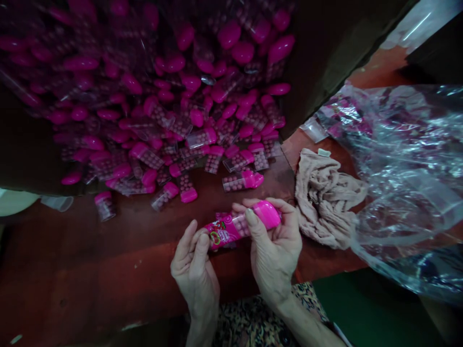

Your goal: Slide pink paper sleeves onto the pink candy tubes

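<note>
Both my hands hold one small clear tube of pink candy balls with a pink cap (249, 219) just above the red table (108, 270). My right hand (275, 246) is closed round the capped end. My left hand (193, 262) pinches the tube's lower end, where a pink printed label (220, 234) is wrapped on it. A large heap of the same pink-capped tubes (173, 96) lies beyond my hands, spilling toward me.
A crumpled beige cloth (325, 197) lies right of my hands. Further right sits a big clear plastic bag (405, 178) with pink items inside. A dark cardboard wall (325, 58) stands behind the heap. A white object (14, 202) shows at the left edge.
</note>
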Demonstrator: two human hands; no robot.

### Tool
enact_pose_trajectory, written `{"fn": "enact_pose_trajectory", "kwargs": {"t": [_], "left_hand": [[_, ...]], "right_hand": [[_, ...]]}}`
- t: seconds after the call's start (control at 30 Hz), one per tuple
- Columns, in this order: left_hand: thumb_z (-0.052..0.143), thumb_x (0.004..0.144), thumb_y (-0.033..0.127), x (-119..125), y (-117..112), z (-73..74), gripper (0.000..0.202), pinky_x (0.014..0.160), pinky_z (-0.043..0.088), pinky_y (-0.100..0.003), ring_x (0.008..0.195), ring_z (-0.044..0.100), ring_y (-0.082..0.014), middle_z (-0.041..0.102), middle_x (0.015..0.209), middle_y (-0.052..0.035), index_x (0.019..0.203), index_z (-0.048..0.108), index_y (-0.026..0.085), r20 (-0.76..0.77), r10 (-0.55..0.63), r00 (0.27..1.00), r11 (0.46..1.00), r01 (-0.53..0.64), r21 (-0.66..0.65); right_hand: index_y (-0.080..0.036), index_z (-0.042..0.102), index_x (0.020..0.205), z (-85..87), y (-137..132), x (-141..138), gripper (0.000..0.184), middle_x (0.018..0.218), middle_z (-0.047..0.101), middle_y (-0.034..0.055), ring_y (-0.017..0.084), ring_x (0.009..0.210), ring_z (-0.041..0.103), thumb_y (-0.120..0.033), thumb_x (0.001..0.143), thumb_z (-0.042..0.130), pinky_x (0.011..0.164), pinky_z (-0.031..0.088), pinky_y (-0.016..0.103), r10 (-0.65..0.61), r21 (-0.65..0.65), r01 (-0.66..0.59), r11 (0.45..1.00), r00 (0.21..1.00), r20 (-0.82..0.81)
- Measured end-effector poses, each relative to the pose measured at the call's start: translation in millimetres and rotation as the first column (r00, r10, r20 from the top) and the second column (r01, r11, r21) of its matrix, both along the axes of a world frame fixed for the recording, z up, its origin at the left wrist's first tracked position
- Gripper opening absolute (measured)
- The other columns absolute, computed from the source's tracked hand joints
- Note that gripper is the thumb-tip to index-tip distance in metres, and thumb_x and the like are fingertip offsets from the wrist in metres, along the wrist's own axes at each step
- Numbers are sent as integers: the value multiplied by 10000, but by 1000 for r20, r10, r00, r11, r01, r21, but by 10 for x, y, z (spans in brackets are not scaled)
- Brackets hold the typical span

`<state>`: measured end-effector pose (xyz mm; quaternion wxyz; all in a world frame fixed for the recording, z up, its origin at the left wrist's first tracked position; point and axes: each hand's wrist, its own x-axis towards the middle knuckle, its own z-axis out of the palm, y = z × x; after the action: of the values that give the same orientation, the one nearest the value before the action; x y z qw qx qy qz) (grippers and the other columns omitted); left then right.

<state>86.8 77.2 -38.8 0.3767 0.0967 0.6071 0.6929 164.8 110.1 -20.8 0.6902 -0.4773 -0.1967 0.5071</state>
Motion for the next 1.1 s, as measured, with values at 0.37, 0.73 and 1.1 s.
{"fn": "enact_pose_trajectory", "kwargs": {"t": [0.37,0.73,1.1], "left_hand": [[754,613,163,-51,9,38,271,626,504,-162,605,631,-65,721,714,23,872,720,234,8,-30,1000,1000,30,-7],[748,610,154,-183,12,-67,279,703,473,-179,664,612,-65,701,722,30,874,716,235,-57,19,998,1000,-17,24],[772,593,167,-321,8,-109,359,744,485,-194,617,588,-47,641,635,58,940,698,225,199,-104,975,993,92,69]], "right_hand": [[-233,498,944,55,-23,-44,272,877,695,-14,162,799,704,-127,758,666,712,589,299,-2,51,-3,999,995,95],[-214,510,856,-76,-14,47,143,725,545,-59,78,655,547,-298,814,616,605,491,177,302,-169,-289,942,951,60],[-239,534,896,-8,-56,45,80,834,642,-26,114,767,611,-280,844,580,721,495,226,387,-49,-385,922,920,60]]}}
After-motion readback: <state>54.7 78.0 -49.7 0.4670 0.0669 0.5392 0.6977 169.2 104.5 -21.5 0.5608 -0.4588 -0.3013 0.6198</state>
